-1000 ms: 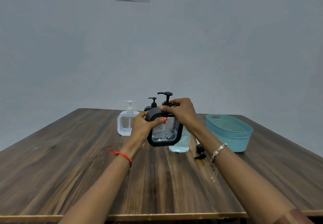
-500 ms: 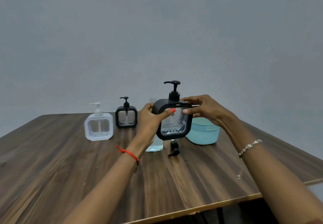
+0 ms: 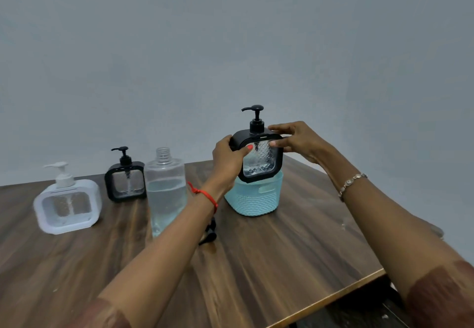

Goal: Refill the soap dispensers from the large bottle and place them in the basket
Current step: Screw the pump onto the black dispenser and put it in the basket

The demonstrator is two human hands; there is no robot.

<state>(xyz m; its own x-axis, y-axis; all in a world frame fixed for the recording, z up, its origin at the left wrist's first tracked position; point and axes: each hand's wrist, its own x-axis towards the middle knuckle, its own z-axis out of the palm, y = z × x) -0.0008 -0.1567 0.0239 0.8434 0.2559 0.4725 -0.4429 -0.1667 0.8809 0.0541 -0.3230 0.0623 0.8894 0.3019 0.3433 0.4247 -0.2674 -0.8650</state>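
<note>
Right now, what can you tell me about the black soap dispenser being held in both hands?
The black soap dispenser is a squarish bottle with rounded corners, a black frame around a clear, diamond-patterned window, and a black pump on top with its spout pointing left. It looks like plastic. It is upright, held just over the blue basket, its lower edge at the rim. The left hand grips its left side and the right hand its upper right corner.

I see both hands holding the black dispenser (image 3: 259,153) upright over the teal basket (image 3: 254,199), left hand (image 3: 228,158) and right hand (image 3: 297,139) gripping its top corners. On the table (image 3: 282,250) stand the open large bottle (image 3: 166,189), a second black dispenser (image 3: 125,181) and a white dispenser (image 3: 67,202).
</note>
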